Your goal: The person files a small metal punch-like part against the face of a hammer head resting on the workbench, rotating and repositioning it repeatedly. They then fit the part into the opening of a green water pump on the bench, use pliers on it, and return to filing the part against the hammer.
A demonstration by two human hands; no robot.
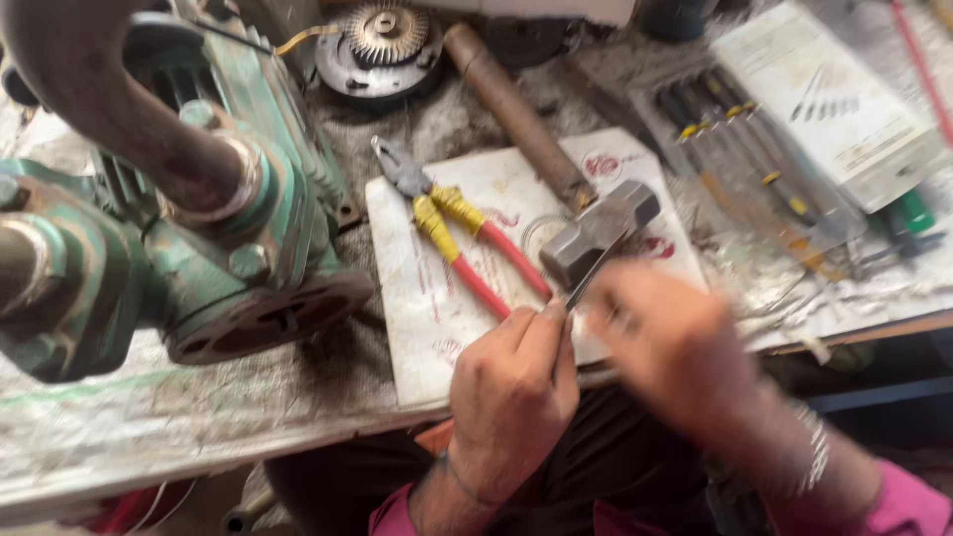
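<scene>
My left hand [511, 387] is closed around a thin dark metal blade or rod [586, 280] that sticks up past my thumb. My right hand [665, 337] is blurred by motion just to the right of it, near the blade's tip; what it holds is unclear. Both hands hover over the front edge of a white printed card [427, 318] on the workbench. Behind the blade lies a hammer [601, 230] with a brown handle. Pliers with red and yellow grips [459, 233] rest on the card to the left.
A green cast machine body [199, 228] with a curved pipe fills the left side. A round gear part [382, 40] sits at the back. A clear case of screwdrivers [754, 159] and a white box [829, 94] lie at the right.
</scene>
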